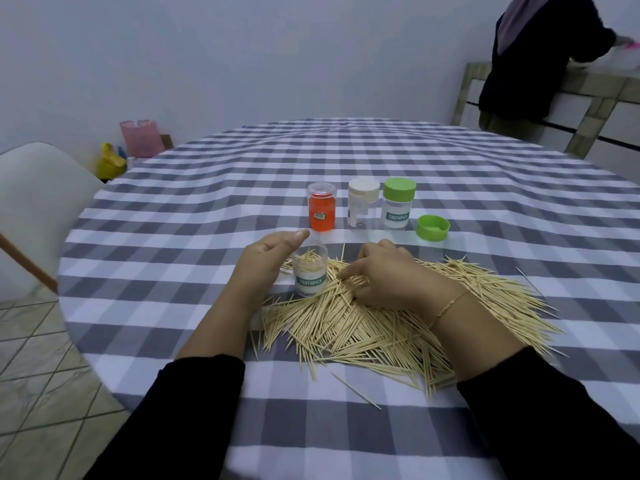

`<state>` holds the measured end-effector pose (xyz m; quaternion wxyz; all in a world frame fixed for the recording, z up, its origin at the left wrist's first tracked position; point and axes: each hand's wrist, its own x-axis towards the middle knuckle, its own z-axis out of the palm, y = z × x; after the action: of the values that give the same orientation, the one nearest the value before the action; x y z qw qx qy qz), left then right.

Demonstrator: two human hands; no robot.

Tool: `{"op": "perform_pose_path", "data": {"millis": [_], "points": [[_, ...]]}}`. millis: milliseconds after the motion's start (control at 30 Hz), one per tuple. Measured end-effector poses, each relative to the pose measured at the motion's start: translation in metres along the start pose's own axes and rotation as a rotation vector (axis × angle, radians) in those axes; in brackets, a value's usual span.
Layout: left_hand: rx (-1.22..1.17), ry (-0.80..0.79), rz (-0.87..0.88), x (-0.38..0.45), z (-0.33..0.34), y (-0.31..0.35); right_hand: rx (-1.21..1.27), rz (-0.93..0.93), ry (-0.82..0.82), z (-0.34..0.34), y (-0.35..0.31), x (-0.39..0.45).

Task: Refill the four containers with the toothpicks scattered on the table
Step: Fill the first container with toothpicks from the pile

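Observation:
A wide heap of wooden toothpicks (398,323) lies on the checked tablecloth in front of me. An open clear container labelled TOOTHPICK (310,273) stands at the heap's left edge, part-filled with toothpicks. My left hand (268,254) curls round its left side and back. My right hand (384,275) rests on the heap just right of it, fingers bent down into the toothpicks and pinching some. Behind stand an orange container (322,209), a white-capped container (363,206) and a green-capped container (398,204). A loose green lid (433,227) lies to their right.
The round table (173,216) has a grey and white checked cloth. A white chair (38,202) stands at the left. A person in dark clothes (526,64) stands at a tiled counter at the back right. Bags sit on the floor by the far wall.

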<state>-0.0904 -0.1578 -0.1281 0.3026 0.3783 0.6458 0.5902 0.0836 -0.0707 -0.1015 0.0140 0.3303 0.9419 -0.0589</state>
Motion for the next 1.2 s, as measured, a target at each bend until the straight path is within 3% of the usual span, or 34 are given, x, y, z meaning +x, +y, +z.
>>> {"op": "perform_pose_path", "data": {"millis": [333,600,933,1200], "points": [[0.092,-0.256,-0.087,-0.003,-0.005,-0.001,-0.03,-0.029,0.132,0.005,0.007,0.003],[0.169,-0.252,-0.029,-0.005,-0.005,-0.001,0.094,0.088,0.223,0.006,0.025,0.008],[0.088,-0.221,-0.063,-0.003,-0.004,-0.006,0.518,0.174,0.243,0.003,0.031,0.007],[0.089,-0.201,-0.053,-0.001,-0.002,-0.01,0.328,0.066,0.299,-0.016,0.014,0.018]]}}
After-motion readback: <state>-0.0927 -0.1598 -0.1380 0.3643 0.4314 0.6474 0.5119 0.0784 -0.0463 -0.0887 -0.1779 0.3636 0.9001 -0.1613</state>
